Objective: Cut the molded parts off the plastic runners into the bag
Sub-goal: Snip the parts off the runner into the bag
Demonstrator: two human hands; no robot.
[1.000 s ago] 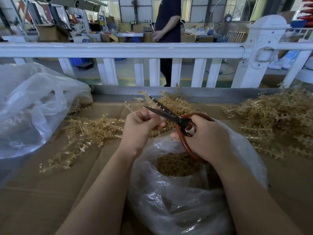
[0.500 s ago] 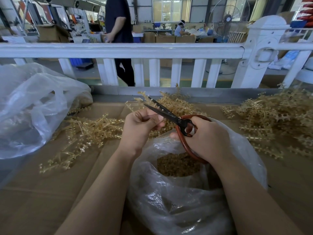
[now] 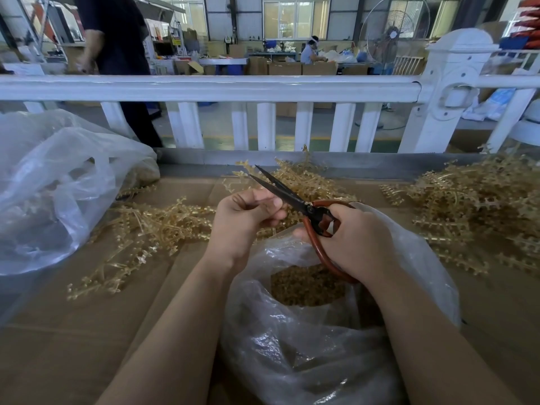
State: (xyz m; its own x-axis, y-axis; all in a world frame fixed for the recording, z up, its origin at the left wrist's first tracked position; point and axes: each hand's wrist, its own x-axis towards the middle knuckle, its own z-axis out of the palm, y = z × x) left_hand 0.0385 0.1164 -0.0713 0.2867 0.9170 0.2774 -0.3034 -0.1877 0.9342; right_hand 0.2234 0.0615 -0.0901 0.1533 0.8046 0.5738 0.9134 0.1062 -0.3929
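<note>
At the far left a large crumpled clear plastic bag (image 3: 55,188) slumps on the cardboard-covered counter (image 3: 73,340). Just right of it lies a loose pile of translucent amber plastic runners (image 3: 146,226), branched sticks with small molded parts along them. A second pile sits behind the hands at centre (image 3: 306,182), and a third, the biggest, at the far right (image 3: 479,206): three heaps in all.

The left hand (image 3: 245,220) is clenched, fingers curled around what seems to be one runner; the piece itself is almost wholly hidden in the fist, so its length cannot be judged. The right hand (image 3: 356,241) grips the red-brown looped handles of a pair of black-bladed scissors (image 3: 292,197), one pair only. The blades stand slightly parted, and their long axis runs from the right hand up and to the left, passing just over the left hand's fingertips.

That is the relation the next cut likely turns on: the held runner sits immediately left of the blades, near the pivot, and both hands hover directly above the open mouth of a second clear plastic bag (image 3: 292,361), so severed parts should drop straight in. A layer of cut amber parts (image 3: 306,285) already lies inside. Two bags are visible in total.
</note>
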